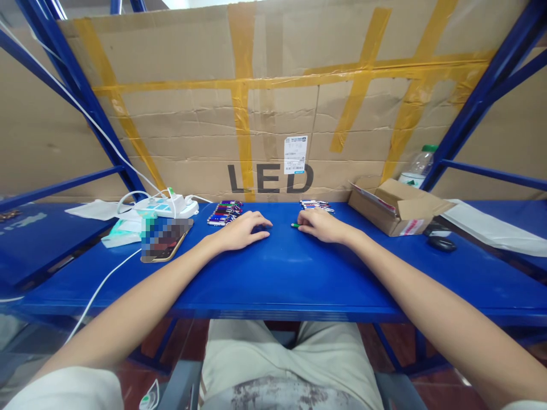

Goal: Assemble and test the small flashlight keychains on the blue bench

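My left hand (247, 230) rests over the blue tabletop (273, 279), fingers apart and nothing in them. Just beyond it, on the left, lies a row of several colourful pens (225, 212), partly covered by that hand. My right hand (322, 226) has its fingers closed around a thin pen-like item with a green end (295, 225); most of it is hidden under the fingers. Behind the right hand is a second group of pens (315, 204), side by side and partly hidden by the hand.
On the left are a phone (166, 240), a white power strip (168, 206) with cables, and a teal-and-white packet (130, 228). To the right stand an open cardboard box (397, 208), a black mouse (441, 243) and a bottle (419, 167). A large taped cardboard sheet (192, 131) closes the back.
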A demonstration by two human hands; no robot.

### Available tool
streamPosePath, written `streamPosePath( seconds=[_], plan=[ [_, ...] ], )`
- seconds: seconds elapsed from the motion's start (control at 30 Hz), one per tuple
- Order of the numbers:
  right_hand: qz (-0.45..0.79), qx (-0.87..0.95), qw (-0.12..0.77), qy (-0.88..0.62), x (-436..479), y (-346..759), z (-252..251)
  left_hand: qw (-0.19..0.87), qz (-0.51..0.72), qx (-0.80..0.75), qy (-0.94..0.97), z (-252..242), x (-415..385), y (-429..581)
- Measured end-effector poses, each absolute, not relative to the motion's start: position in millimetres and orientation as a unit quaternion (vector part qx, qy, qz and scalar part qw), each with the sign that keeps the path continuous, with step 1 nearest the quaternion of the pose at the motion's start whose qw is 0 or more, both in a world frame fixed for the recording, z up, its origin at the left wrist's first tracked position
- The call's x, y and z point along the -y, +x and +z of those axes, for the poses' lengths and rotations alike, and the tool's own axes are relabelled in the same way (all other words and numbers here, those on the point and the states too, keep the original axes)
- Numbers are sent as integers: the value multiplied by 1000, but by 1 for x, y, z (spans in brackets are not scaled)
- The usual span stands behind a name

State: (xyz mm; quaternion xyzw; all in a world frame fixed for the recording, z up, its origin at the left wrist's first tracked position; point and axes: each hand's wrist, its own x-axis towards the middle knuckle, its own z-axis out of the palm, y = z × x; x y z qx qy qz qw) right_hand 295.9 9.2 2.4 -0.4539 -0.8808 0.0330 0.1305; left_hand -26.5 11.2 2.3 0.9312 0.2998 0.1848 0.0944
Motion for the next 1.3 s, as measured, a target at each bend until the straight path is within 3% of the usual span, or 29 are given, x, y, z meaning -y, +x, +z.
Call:
streamPosePath(
  seconds=[0.4, 1.3],
  plan=[
    [103, 914, 145, -366, 21, 266, 9, 81, 217, -293, 928, 5, -12, -27],
    [135, 901, 135, -389, 17, 276, 16, 88, 158, -305, 935, 2, -12, -30]
  ],
)
